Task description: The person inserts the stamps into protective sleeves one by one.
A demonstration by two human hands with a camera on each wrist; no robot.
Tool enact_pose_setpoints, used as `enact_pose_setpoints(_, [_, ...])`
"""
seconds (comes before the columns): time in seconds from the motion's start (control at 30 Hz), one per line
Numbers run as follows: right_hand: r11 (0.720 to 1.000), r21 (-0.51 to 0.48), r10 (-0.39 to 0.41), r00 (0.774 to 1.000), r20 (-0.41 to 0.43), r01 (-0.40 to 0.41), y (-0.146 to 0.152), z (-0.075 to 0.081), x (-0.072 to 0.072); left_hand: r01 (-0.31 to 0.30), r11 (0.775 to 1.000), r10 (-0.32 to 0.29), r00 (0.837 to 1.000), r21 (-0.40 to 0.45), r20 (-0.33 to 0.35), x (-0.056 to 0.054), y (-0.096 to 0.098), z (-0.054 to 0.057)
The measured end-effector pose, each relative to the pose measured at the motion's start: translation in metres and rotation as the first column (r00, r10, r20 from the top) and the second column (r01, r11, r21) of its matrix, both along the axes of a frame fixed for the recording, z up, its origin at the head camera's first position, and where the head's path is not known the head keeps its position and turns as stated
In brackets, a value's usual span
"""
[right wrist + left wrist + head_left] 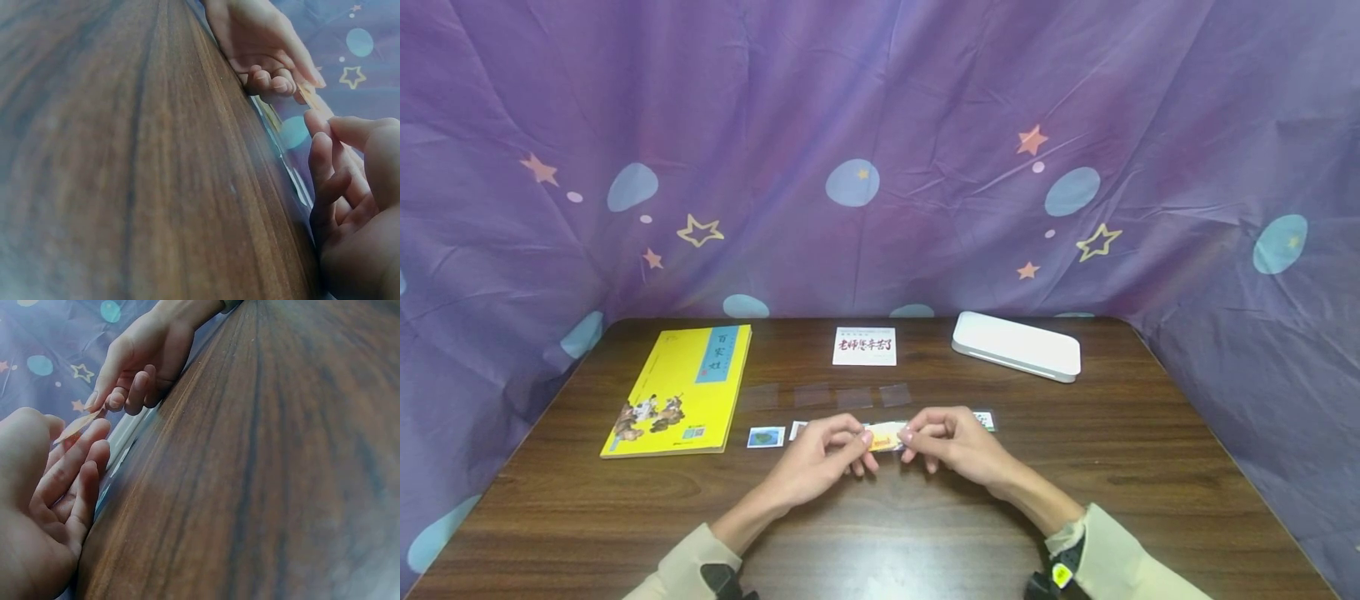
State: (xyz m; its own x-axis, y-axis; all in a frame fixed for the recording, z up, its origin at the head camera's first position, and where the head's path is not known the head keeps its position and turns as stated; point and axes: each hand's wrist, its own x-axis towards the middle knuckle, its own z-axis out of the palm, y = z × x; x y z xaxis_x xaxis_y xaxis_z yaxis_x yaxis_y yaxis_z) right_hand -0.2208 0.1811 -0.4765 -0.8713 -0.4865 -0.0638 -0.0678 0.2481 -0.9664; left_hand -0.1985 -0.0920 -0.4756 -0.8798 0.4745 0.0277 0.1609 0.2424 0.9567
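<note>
Both hands pinch a small white and yellow printed stamp (886,436) between thumb and fingers, raised above the table. My left hand (823,454) holds its left end and my right hand (962,446) its right end. The left wrist view shows the stamp (78,427) nearly edge-on and slightly bowed. In the right wrist view, the right thumb and index finger (350,131) meet at the near end of it. Beside the left hand lies a blue and green stamp (765,437); others in that row are partly hidden behind the hands.
Behind the stamps, several clear plastic pieces (853,397) lie in a row. A white card with red writing (864,347) sits farther back. To the left is a yellow book (681,392); a white flat case (1017,346) stands back right. A purple curtain (880,242) hangs behind the table.
</note>
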Motion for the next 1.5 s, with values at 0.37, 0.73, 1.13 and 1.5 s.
enact_pose_setpoints(0.37, [1.000, -0.009, -0.009, 1.000, 0.015, 0.009, -0.0005, 0.0003, 0.0006, 0.017, 1.000, -0.017, 1.000, 0.014, -0.016, -0.0006, -0.0011, -0.0010])
enact_pose_setpoints(0.73, [1.000, -0.006, 0.007, 1.000, 0.014, -0.007, -0.0013, 0.0004, 0.0000, 0.020, 0.999, -0.021, 0.999, -0.025, -0.035, -0.0003, -0.0013, -0.0012])
enact_pose_setpoints(1.13, [1.000, -0.012, 0.000, 1.000, 0.008, 0.000, -0.0004, 0.0007, 0.0010, 0.024, 1.000, -0.024, 1.000, -0.005, -0.021, -0.0007, 0.0001, -0.0023])
enact_pose_setpoints(1.5, [1.000, -0.018, -0.012, 1.000, 0.015, 0.012, 0.0002, -0.0007, 0.0002, 0.023, 1.000, -0.023, 0.999, -0.004, -0.033, -0.0004, 0.0000, -0.0027])
